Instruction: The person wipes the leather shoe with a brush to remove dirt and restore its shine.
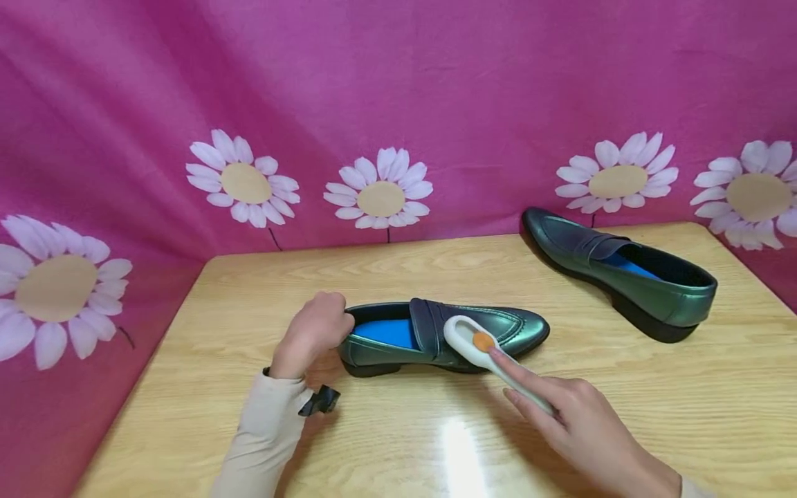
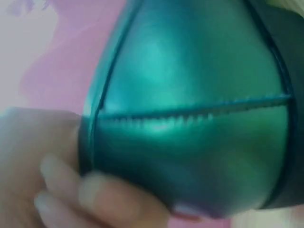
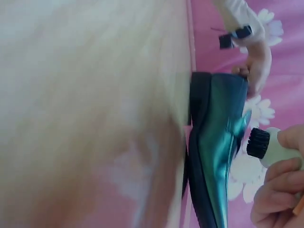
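The near shoe [image 1: 429, 332] stands upright on the table [image 1: 373, 443], in front of the person, toe to the right, with its blue insole [image 1: 386, 333] showing at the mouth. The left hand [image 1: 314, 328] holds it by the back rim, fingers [image 2: 114, 199] bunched against the heel, a narrow grip that leaves the front free. The right hand [image 1: 579, 422] grips a white brush [image 1: 473, 354] by its handle, a fingertip at the orange button [image 1: 483, 342]. From the head view the brush head overlaps the front of the shoe, but the right wrist view shows the dark bristles [image 3: 258, 143] facing the upper with a gap between (so they look to be off the leather). The step in hand seems to be brushing the upper, and to do it well the bristles should come down flat, with light, even strokes running toward the toe, away from the steadying hand. The left hand had best keep the heel pressed to the table, since a pull at the rim alone could let the shoe swivel. The seams and the edges of the strap probably want smaller strokes, and the shiny finish calls for care with the hard head. The other shoe [image 1: 647, 294] rests apart, at the far right.
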The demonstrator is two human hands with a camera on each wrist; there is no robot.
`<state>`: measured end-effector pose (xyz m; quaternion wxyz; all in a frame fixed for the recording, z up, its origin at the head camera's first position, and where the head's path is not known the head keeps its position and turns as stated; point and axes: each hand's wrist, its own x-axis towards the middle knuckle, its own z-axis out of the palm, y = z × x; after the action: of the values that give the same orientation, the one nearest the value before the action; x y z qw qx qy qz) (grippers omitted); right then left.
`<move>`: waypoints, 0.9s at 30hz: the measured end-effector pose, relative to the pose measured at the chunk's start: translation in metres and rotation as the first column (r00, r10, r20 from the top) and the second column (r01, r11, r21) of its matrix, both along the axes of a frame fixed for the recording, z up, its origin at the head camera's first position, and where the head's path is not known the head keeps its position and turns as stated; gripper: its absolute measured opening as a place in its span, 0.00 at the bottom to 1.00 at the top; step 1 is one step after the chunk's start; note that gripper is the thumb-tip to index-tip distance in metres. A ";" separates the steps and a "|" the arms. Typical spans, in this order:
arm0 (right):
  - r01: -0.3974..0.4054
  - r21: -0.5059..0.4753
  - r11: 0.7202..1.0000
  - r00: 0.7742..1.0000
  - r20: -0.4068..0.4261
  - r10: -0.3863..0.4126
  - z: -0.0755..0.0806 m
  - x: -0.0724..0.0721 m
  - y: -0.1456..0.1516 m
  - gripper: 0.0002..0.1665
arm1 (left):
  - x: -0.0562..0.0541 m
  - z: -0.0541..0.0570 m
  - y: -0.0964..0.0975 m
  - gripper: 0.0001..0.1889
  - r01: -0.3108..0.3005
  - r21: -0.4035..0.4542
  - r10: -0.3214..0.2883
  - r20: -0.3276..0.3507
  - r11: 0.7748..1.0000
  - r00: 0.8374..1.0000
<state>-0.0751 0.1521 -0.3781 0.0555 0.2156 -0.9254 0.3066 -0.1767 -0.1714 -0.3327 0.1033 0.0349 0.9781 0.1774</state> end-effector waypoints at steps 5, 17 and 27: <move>0.057 -0.013 0.998 0.993 -0.099 -0.058 0.001 -0.013 0.015 0.35 | -0.006 -0.006 -0.007 0.08 -0.025 0.218 0.024 0.006 0.976 1.000; 0.199 -0.021 0.980 0.945 -0.260 -0.198 0.005 -0.038 0.049 0.40 | -0.009 -0.017 -0.007 0.11 -0.088 0.440 0.205 -0.225 0.894 0.953; 0.238 -0.028 0.971 0.939 -0.250 -0.237 0.002 -0.046 0.069 0.39 | 0.023 -0.041 -0.003 0.08 0.000 0.381 0.167 -0.405 0.924 0.899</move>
<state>-0.1211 0.2213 -0.3763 0.2087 0.1395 -0.9306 0.2665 -0.1534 -0.1740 -0.3736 -0.1313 0.0492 0.9256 0.3517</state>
